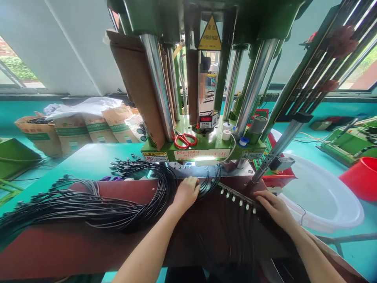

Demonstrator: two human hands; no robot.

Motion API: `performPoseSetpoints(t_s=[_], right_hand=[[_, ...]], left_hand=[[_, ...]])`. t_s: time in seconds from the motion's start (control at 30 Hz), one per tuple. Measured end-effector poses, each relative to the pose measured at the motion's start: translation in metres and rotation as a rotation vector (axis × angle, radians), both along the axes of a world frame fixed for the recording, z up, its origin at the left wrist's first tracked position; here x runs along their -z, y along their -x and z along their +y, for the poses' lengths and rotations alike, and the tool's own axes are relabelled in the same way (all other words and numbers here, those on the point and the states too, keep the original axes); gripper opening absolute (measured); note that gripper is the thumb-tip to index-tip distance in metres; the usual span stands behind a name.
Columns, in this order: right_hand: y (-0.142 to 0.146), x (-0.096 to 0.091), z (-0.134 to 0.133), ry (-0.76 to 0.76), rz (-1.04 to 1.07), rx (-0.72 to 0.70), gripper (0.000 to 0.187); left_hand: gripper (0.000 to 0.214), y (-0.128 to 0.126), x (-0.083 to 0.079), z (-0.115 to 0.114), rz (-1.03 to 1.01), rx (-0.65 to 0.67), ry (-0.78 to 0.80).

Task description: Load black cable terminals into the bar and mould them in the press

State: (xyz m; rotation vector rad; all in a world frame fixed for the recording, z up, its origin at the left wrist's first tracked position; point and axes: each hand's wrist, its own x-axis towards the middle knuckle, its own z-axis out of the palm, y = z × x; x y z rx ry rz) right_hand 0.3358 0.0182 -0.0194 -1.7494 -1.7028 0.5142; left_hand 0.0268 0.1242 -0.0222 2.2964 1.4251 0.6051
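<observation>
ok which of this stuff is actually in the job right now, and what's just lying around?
In hand: left hand on the black cable bundle; right hand at the row of white-tipped cable ends; green press behind them.
Lying about: red scissors, tape rolls, white basin, red bucket, paper sacks.

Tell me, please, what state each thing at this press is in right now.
Black cables, looped in a loose bundle.
Left hand, fingers curled, resting on them.
Right hand, flat, fingertips at the connector row.
Scissors, closed, lying on the press.
Lamp strip, lit.
</observation>
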Motion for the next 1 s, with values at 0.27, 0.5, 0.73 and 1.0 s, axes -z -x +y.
performPoseSetpoints(t_s=[0.27,0.5,0.73,1.0], right_hand=[[0.0,0.01,0.0,-0.047,0.002,-0.051,0.024],[0.0,0.011,-0.001,-0.058,-0.008,-0.07,0.023],[0.001,0.01,-0.002,-0.072,-0.011,-0.097,0.022],[-0.002,0.015,-0.002,-0.078,-0.006,-0.102,0.02]], left_hand=[[0.01,0.001,0.008,-0.002,0.065,0.025,-0.014],[0.011,0.002,0.008,-0.003,0.09,0.039,-0.038],[0.012,0.002,0.005,-0.004,0.099,0.043,-0.015],[0.01,0.003,0.009,-0.003,0.087,0.05,-0.021]])
